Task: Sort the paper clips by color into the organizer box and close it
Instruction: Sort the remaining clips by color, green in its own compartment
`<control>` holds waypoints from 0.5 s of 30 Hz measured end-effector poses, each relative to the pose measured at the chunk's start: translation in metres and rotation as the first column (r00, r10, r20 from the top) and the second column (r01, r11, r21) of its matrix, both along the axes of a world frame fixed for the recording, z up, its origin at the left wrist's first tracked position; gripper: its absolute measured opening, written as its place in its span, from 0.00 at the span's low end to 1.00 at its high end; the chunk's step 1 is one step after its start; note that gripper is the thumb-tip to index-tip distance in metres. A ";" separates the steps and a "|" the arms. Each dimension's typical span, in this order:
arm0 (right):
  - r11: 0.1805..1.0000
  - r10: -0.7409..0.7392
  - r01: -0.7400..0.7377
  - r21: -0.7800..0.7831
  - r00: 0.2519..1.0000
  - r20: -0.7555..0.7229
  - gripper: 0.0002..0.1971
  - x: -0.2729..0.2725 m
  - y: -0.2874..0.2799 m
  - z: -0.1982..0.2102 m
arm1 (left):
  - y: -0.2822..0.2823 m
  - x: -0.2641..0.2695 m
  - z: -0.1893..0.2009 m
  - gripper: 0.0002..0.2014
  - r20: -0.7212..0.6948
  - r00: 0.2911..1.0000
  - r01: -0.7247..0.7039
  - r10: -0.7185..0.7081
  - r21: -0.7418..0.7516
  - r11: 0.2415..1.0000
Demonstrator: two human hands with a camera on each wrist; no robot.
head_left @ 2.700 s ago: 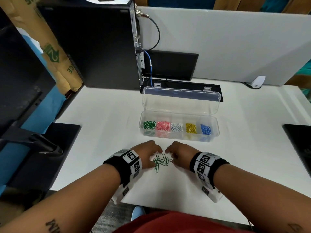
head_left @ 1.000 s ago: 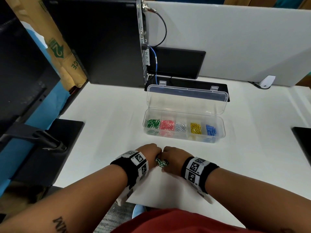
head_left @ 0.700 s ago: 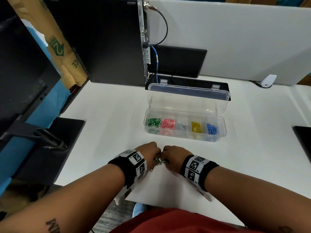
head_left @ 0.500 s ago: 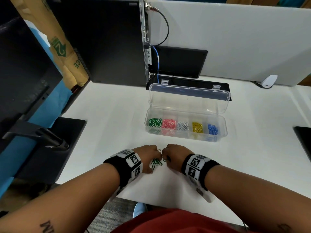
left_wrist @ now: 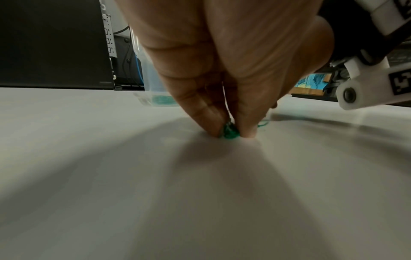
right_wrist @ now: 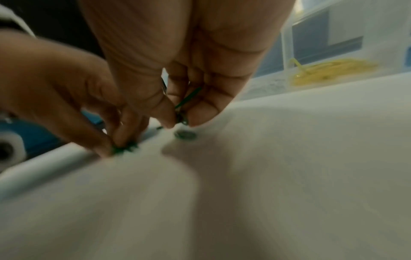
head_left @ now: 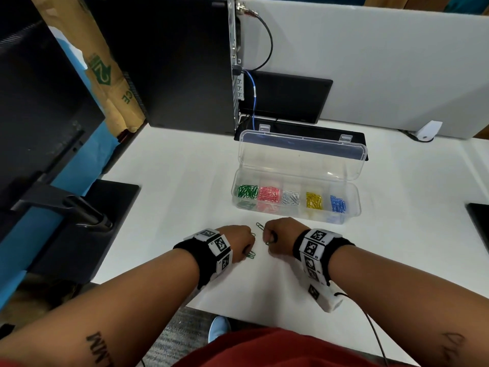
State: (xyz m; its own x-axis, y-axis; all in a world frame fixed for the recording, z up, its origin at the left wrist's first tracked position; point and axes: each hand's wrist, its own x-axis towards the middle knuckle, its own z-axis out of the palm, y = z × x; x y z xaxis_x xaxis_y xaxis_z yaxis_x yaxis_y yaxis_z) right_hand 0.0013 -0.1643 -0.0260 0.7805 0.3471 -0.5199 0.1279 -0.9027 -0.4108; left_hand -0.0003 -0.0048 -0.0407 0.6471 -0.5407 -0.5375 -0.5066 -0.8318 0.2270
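The clear organizer box stands open on the white table, lid tilted back. Its compartments hold green, pink, white, yellow and blue clips. In front of it, my left hand pinches a small bunch of green paper clips against the table. My right hand pinches green clips just above the surface. One loose green clip lies between the hands and the box.
A black computer tower stands at the back left, with cables and a black device behind the box. A grey partition closes the back. Black monitor stands sit at the left and far right edges.
The spread of green clips seen earlier has been gathered; both hands have moved slightly apart, each holding green clips, and one clip lies free near the box.
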 end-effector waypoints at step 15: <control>0.911 -0.344 0.313 0.270 0.936 0.073 0.14 0.086 0.034 0.042 | 0.026 0.009 0.003 0.14 -0.066 0.896 -0.442 0.439 -0.230 0.867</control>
State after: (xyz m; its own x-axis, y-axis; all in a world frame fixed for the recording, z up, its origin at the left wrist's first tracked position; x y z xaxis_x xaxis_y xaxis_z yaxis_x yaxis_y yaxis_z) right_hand 0.0869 -0.1303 0.0156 0.9223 0.1670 -0.3486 -0.0978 -0.7717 -0.6284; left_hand 0.0083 0.0212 -0.0377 0.8420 -0.3114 -0.4405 -0.0962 -0.8901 0.4454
